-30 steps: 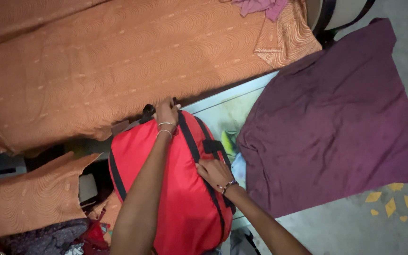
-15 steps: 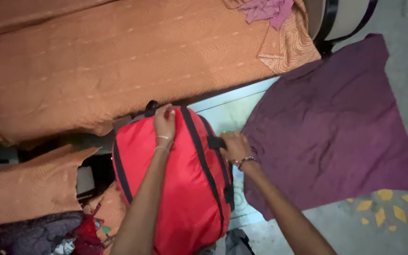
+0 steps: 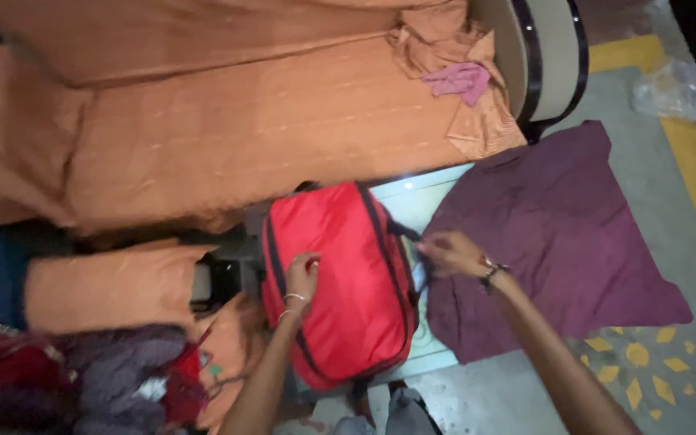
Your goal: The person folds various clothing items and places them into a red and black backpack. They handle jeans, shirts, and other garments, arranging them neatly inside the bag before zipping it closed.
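A red bag (image 3: 348,274) with black straps lies on a low table in front of an orange-covered sofa (image 3: 227,129). My left hand (image 3: 302,271) rests flat on the bag's left side, fingers curled against the fabric. At the bag's right edge, my right hand (image 3: 453,254) pinches a black strap or zip pull. A purple cloth (image 3: 557,234) lies spread out just right of the bag, partly under my right forearm.
A pile of dark and red clothes (image 3: 82,379) sits at the lower left. A small pink cloth (image 3: 459,79) lies on the sofa's right end. A clear plastic bag (image 3: 674,89) is on the grey floor at the far right.
My left hand has slid from the bag's top end down to its left side. My right hand moved out to the bag's right edge. The view pulled back and shifted.
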